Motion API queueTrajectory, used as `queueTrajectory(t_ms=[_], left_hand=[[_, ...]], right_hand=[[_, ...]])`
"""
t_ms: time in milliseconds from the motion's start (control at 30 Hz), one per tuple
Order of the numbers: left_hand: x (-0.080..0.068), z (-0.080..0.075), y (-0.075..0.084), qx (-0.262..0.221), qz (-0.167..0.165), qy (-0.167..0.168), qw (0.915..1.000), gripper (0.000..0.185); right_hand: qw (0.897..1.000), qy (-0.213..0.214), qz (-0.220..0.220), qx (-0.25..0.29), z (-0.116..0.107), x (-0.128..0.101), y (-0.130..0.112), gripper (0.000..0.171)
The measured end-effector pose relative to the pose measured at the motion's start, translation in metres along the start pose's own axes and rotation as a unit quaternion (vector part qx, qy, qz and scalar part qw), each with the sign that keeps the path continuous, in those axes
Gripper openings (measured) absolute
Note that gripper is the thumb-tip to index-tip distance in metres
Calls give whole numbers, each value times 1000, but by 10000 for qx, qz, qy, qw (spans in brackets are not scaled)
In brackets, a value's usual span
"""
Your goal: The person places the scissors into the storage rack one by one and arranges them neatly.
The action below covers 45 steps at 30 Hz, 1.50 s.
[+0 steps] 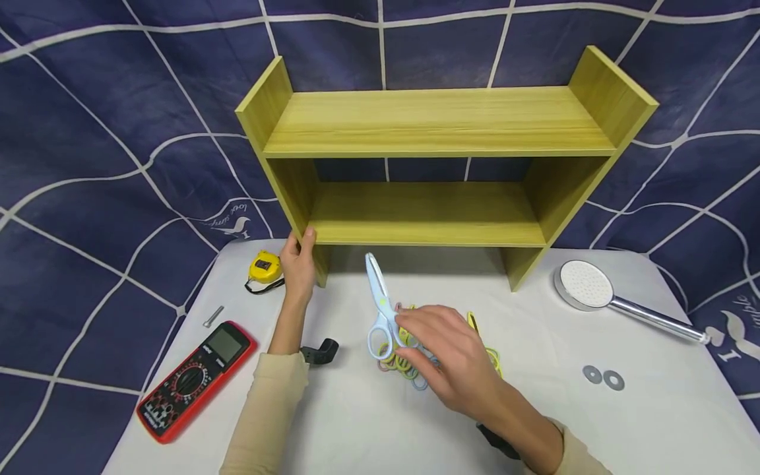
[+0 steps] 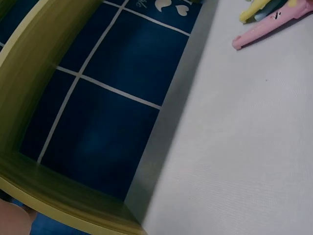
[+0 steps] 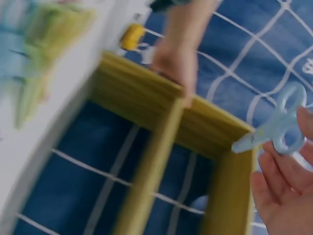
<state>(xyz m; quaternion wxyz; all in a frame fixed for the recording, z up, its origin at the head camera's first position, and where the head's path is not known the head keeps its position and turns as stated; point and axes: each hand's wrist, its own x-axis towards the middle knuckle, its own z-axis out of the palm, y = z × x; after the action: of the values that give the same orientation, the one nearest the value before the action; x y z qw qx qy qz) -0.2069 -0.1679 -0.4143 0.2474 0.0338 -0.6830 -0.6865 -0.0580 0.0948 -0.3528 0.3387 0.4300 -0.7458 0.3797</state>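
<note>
I steady the wooden shelf with my left hand gripping its side panel while my right hand pinches the pale blue scissors on the table, so lifting them cleanly off the rubber bands seems next.

Shelf unit: yellow-green wood grain. Backdrop cloth: navy, white grid lines. Table: white. Scissors: pale blue. Rubber bands: yellow, pink, blue. Tape measure: yellow. Multimeter: red casing, black face. Shower head: white face, chrome handle.
</note>
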Motion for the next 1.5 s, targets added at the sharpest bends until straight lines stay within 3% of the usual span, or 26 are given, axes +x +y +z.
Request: queueTrajectory(t_ms=[133,233,467,700,900,1167,1300,1500], left_hand=[[-2,4,13,-198,-1,-5,9998,36],[-6,7,22,-241,12,-2,9997,36],[-6,7,17,-355,168,81,9992,37],[-7,5,16,-482,254,-32,9985,37],[-5,4,17,-451,248,97,9986,37],[-6,9,14,-723,390,240,9963,32],[-8,8,12,-791,351,402,9954,32],[-11,6,12,-726,254,365,9964,35]], right_hand=[[9974,663,-281,62,-2,45,-4,30],[9956,891,-284,77,-4,75,-1,33],[9982,551,236,-74,-7,124,11,39],[9987,482,191,14,-2,144,10,39],[9963,20,836,-220,10,181,24,46],[9737,-701,1813,-1188,32,213,47,54],[9645,-683,2196,-1301,41,216,51,55],[9590,-609,2438,-1311,46,217,53,57]])
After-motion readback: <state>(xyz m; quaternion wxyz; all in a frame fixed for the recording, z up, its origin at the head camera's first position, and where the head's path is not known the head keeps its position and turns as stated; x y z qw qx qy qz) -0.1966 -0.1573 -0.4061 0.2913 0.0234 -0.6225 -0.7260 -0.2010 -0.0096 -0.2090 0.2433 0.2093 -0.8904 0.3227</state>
